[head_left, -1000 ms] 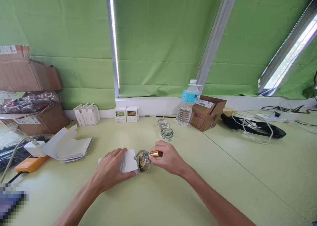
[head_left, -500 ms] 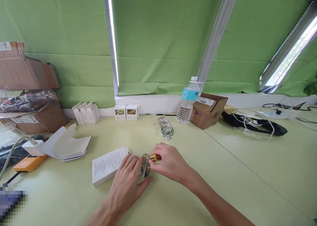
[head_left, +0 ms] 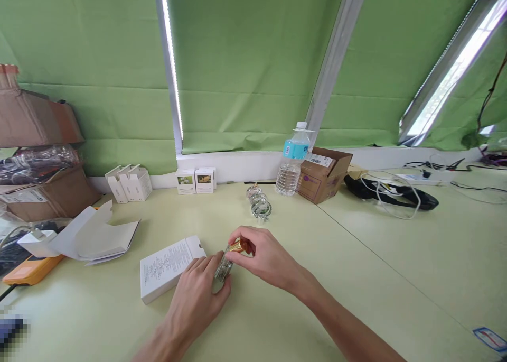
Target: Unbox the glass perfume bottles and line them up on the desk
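Observation:
My left hand (head_left: 200, 293) is closed around a small clear glass bottle (head_left: 224, 268) above the pale green table. My right hand (head_left: 259, 256) pinches the shiny gold cap (head_left: 238, 246) at the bottle's upper right end. The bottle is tilted, and my left fingers hide part of it. Just left of my left hand lies a white box (head_left: 168, 267) with printed text on its top. Farther back, a clear glass object (head_left: 259, 203) rests on the table.
A water bottle (head_left: 293, 164) and a brown carton (head_left: 322, 177) stand at the back. Small white boxes (head_left: 196, 181) line the wall. Folded paper (head_left: 99, 235) and an orange device (head_left: 34, 269) lie left; a black item with white cable (head_left: 396, 193) is right.
The view has shifted slightly right. The glass bottle has turned in my hands and now leans, with its gold cap higher. My left thumb has drawn in toward the bottle.

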`<state>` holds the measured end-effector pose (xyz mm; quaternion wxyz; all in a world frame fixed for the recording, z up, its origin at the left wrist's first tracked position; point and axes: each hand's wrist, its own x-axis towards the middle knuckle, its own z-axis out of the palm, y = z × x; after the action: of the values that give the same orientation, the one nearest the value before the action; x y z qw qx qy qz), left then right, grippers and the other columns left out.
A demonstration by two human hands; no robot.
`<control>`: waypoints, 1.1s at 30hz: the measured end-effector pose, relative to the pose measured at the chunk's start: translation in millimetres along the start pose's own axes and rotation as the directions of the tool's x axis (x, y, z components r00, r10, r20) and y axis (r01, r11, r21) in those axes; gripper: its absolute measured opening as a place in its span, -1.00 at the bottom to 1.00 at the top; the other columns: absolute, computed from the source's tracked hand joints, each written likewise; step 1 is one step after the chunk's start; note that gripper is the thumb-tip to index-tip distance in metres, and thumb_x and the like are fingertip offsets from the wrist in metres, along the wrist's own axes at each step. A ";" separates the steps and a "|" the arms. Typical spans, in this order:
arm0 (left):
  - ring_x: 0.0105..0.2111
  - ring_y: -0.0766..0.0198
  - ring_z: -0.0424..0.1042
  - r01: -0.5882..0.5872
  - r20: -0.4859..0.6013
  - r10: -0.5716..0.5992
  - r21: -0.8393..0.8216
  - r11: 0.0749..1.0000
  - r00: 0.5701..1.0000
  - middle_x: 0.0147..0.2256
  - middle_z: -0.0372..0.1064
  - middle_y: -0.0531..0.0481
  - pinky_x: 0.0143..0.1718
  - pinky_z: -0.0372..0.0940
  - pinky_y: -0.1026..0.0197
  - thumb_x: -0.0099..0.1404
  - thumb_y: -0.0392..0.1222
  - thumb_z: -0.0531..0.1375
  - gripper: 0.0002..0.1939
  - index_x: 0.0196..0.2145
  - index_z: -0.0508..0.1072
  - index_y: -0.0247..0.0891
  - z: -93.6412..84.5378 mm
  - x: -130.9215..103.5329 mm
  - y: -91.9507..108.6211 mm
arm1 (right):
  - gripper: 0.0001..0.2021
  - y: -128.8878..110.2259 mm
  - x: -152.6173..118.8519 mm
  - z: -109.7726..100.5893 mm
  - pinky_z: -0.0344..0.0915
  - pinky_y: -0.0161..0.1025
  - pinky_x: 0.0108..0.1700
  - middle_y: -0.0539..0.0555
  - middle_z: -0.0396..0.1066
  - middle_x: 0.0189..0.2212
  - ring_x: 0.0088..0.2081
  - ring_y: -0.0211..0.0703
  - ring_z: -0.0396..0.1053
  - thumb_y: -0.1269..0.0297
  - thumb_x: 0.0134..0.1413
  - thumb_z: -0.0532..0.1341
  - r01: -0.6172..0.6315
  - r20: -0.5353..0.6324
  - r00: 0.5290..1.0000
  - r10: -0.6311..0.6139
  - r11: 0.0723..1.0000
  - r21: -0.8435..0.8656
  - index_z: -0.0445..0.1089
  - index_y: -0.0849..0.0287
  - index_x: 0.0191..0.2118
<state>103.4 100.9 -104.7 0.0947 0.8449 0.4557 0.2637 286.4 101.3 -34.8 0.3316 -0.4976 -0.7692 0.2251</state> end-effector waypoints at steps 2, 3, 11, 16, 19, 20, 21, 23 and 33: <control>-0.22 0.07 0.47 0.010 0.008 -0.009 -0.004 1.000 1.000 -0.23 0.47 -0.04 -0.21 0.32 0.07 0.31 -0.18 0.06 -0.75 -0.06 0.33 -0.11 -1.7 0.3 1.3 | -0.87 -0.7 1.2 -1.1 0.19 -0.33 -0.40 -0.04 0.37 -0.43 -0.43 -0.27 0.25 0.18 0.10 0.24 0.017 -0.050 0.999 -0.017 1.000 0.013 0.40 0.12 -0.29; -0.23 0.07 0.47 0.014 0.012 -0.014 -0.011 1.000 1.000 -0.24 0.47 -0.04 -0.22 0.31 0.09 0.31 -0.18 0.05 -0.75 -0.05 0.33 -0.12 -2.2 0.3 1.7 | -0.87 0.2 2.0 -1.8 0.20 -0.32 -0.39 -0.04 0.38 -0.42 -0.43 -0.26 0.26 0.18 0.12 0.23 0.016 -0.081 0.997 -0.015 1.000 0.012 0.40 0.12 -0.28; -0.32 0.12 0.45 0.182 0.116 -0.167 -0.139 0.973 0.979 -0.34 0.44 0.00 -0.34 0.26 0.18 0.33 -0.12 0.02 -0.74 -0.03 0.27 -0.12 -5.1 2.1 -1.2 | -0.91 41.6 6.7 1.2 0.14 -0.28 -0.32 0.02 0.41 -0.34 -0.32 -0.17 0.34 0.40 0.04 0.21 -0.131 -0.008 0.991 0.135 0.941 -0.313 0.37 0.14 -0.28; -0.32 0.16 0.44 0.237 0.095 -0.223 -0.182 0.954 0.970 -0.29 0.43 -0.02 -0.31 0.27 0.18 0.31 -0.14 0.04 -0.72 -0.03 0.27 -0.14 -10.3 4.7 -3.0 | -0.86 61.7 6.1 17.2 0.06 -0.30 -0.35 0.03 0.40 -0.35 -0.33 -0.18 0.33 0.53 -0.05 0.20 -0.060 0.156 0.979 0.128 0.924 -0.379 0.38 0.15 -0.37; -0.33 0.17 0.43 0.244 0.114 -0.224 -0.223 0.944 0.968 -0.27 0.43 -0.02 -0.32 0.28 0.18 0.30 -0.13 0.05 -0.71 -0.03 0.31 -0.15 -14.2 6.0 -2.2 | -0.85 60.8 3.8 17.0 0.08 -0.30 -0.36 0.01 0.40 -0.37 -0.33 -0.17 0.33 0.49 -0.09 0.25 -0.049 0.218 0.967 0.134 0.933 -0.356 0.40 0.14 -0.34; -0.33 0.17 0.43 0.245 0.116 -0.223 -0.235 0.941 0.968 -0.27 0.43 -0.02 -0.32 0.28 0.19 0.31 -0.13 0.04 -0.71 -0.03 0.31 -0.15 -15.1 6.2 -1.9 | -0.81 58.6 3.0 14.1 0.11 -0.30 -0.33 0.02 0.41 -0.33 -0.29 -0.14 0.34 0.43 -0.10 0.29 -0.052 0.223 0.966 0.134 0.940 -0.337 0.42 0.13 -0.27; -0.32 0.17 0.43 0.246 0.117 -0.223 -0.246 0.938 0.968 -0.26 0.44 -0.03 -0.32 0.29 0.19 0.31 -0.13 0.04 -0.71 -0.03 0.32 -0.16 -15.6 6.4 -1.8 | -0.73 55.7 2.5 10.2 0.14 -0.29 -0.30 0.04 0.41 -0.27 -0.24 -0.11 0.35 0.34 -0.08 0.32 -0.063 0.214 0.967 0.136 0.947 -0.316 0.42 0.13 -0.17; -0.29 0.16 0.44 0.243 0.120 -0.219 -0.261 0.934 0.968 -0.22 0.44 -0.04 -0.31 0.29 0.18 0.31 -0.13 0.04 -0.70 -0.02 0.32 -0.16 -15.6 6.6 -2.2 | -0.56 47.4 2.5 1.5 0.18 -0.25 -0.23 0.10 0.40 -0.17 -0.15 -0.05 0.34 0.12 -0.02 0.32 -0.103 0.166 0.974 0.151 0.959 -0.264 0.38 0.14 -0.01; -0.26 0.18 0.42 0.173 0.066 -0.160 -0.300 0.938 0.985 -0.18 0.42 -0.03 -0.29 0.29 0.20 0.31 -0.17 0.04 -0.67 0.04 0.30 -0.12 -2.0 6.1 -12.1 | -0.74 17.2 5.4 25.4 0.24 -0.30 -0.24 0.00 0.39 -0.29 -0.31 -0.25 0.33 0.18 0.19 0.22 0.100 -0.026 0.994 -0.102 0.994 -0.051 0.40 0.10 -0.03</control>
<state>96.4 112.6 -105.6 0.2552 0.7837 0.4774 0.3046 276.8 112.7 -62.2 0.3408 -0.4693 -0.7941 0.1817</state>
